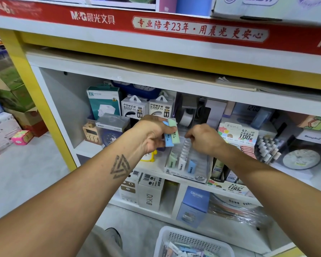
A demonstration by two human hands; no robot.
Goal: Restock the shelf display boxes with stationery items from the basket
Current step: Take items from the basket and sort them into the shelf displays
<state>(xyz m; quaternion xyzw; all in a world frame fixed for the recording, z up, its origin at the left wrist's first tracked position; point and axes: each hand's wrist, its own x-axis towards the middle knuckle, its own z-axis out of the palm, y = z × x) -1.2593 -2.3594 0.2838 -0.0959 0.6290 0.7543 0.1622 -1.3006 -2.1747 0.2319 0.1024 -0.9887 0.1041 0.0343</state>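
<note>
Two erasers (pixel 171 135) — one blue, one green, in printed sleeves — sit clamped in the left hand (pixel 152 134) at centre frame. At 3 o'clock the right hand (pixel 204 139) curls over the display box (pixel 187 164), marked "2B"; whether it pinches anything is unclear. Basket (pixel 193 242) at 6 o'clock; "M&G" banner (pixel 156 25) at 12.

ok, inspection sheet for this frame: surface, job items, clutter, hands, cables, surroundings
Surface: white shelf, crowded with stock.
Job's things: slotted display box, partly filled with erasers; white basket on the floor below, holding small packs.
Clutter: power bank boxes, tape roll, pencil lead display.
Grippers: left hand holds blue and green erasers; right hand is over the box, fingertips pinched, contents hidden.
Cables: nothing seen.
Surroundings: red banner above, cartons at left.
</note>
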